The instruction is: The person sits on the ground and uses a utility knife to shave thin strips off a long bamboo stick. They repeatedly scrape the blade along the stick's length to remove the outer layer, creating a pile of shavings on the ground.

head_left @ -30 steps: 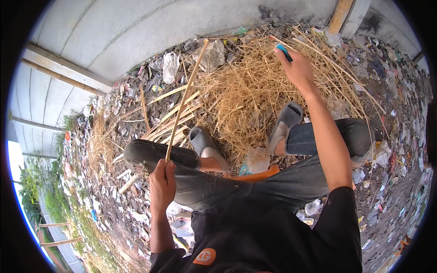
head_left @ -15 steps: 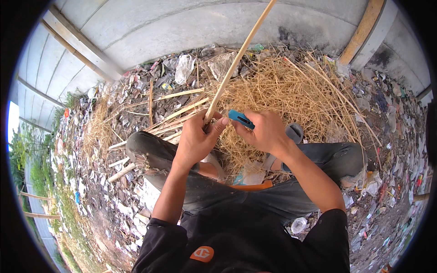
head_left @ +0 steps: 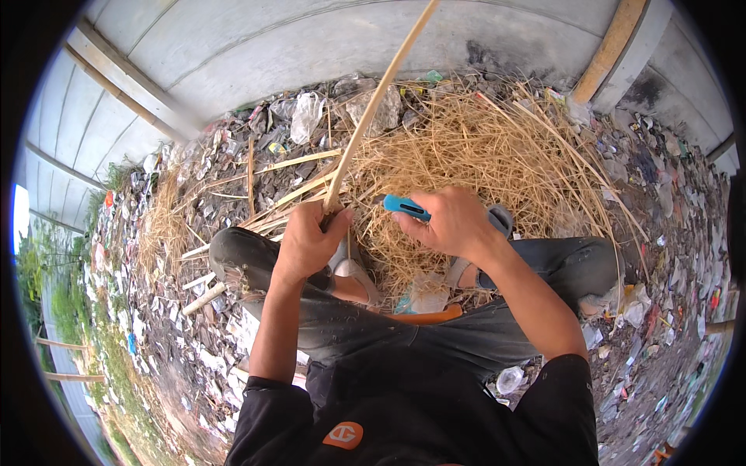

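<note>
Pale strip (head_left: 376, 102) in the left hand, blue tool held apart to its right

In the head view, the left hand (head_left: 309, 242) is clamped round the lower part of the strip, thumb against it; where the strip ends below the fist is hard to tell. Its long axis runs up and away from the person, leaning right, past a rock (head_left: 386, 118) and across the grey wall (head_left: 264, 58) to the picture's upper edge.

The right hand (head_left: 457, 221) is closed round a blue tool (head_left: 404, 206), its front end aimed left, toward the strip's base. From this hand the strip lies to the left, with a gap between tool and strip; the left hand is the nearer, being already on it. The tool lies crosswise to the strip's line. Whether a blade shows at its tip is too small to tell.

Behind the right hand spreads a heap of straw-coloured shavings (head_left: 466, 151); beyond the left hand, loose slats (head_left: 307, 161) lie on littered ground.
</note>
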